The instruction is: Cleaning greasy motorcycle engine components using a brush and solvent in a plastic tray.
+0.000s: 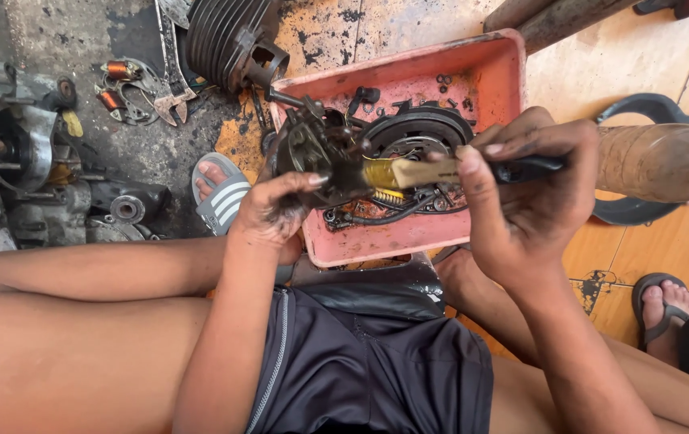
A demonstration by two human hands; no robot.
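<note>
Engine block: grey casing [23, 173] sits far left on the dark, oil-stained floor [79, 32]; I see round bores and bolts on it.
Coil plate: small plate with two orange windings [123, 88] lies above the casing, just beside a wrench head [172, 100].
Cylinder: black finned cylinder [224, 36] rests at top, its end touching the corner of the tray.
Sandal: striped sandal on a foot [220, 193] between the casing and the tray.
Left hand: my left hand [272, 213] is closed around the grimy black carburettor [316, 157], thumb lying along its near side, fingers mostly hidden behind it. Skin smeared with grease.
Carburettor: held above the left half of the tray, dark and oily, small fittings sticking up; finer detail I cannot make out.
Tray: pink plastic tray [489, 64], stained, holding a round black flywheel-like part [417, 133], a yellow spring [389, 195], hoses and small washers.
Brush: paintbrush with pale wooden handle and brass ferrule [409, 171]; its bristle end touches the carburettor.
Right hand: my right hand [525, 193] is shut around the brush handle, thumb pressed on top, fingers curled over the dark end.
Bottle: brownish plastic bottle [662, 161] lies at right over a black curved cover [650, 108].
Floor, right: orange tiles [642, 265], blotched with black oil; another sandalled foot [664, 309] at the lower right edge.
Lap: dark shorts [377, 362], bare legs either side.
</note>
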